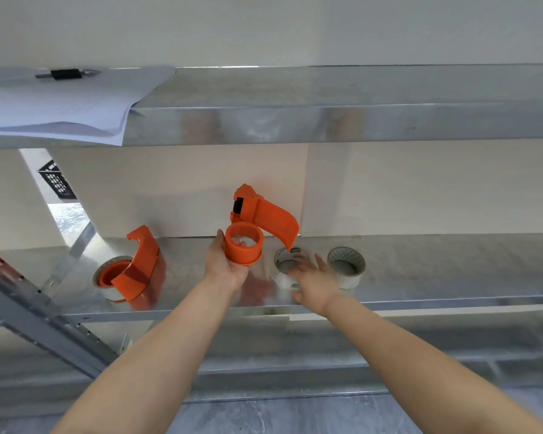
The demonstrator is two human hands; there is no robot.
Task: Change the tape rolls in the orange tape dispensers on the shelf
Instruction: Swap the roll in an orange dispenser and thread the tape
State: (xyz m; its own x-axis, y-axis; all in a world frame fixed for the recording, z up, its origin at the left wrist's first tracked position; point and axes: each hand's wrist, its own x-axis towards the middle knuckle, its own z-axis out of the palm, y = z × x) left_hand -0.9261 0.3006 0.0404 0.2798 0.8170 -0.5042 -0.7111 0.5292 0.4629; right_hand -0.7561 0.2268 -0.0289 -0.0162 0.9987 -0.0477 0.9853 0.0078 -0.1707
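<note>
Now the work is at the reloading step for one dispenser (265,216). The left hand (229,266) grips it by the hub (243,249), thumb on the outer wall and fingertips showing inside the ring, and holds it up off the shelf (452,267) with the curved guard rising up and to the right. The hub is bare, so the used tape looks to be off already. The right hand (312,281) lies over a roll (282,266) that sits flat on the shelf, just below and to the right of the dispenser. Its fingers spread across the roll's top and near side and touch it, but the hand is blurred, and I cannot tell whether it has closed on the roll or only rests there. A spare roll (347,266) stands just past the right hand, apart from the first. Well to the left a second dispenser (138,267) rests on the shelf with white tape (105,274) round its core, and no hand is near it. By my reading, the next move calls for a firm hold on the roll's rim, a lift clear of the shelf, and a turn so that its hole faces the hub squarely before it slides on. The left thumb probably has to shift off the hub's wall to let the roll pass, and the loose end should point toward the cutter.
</note>
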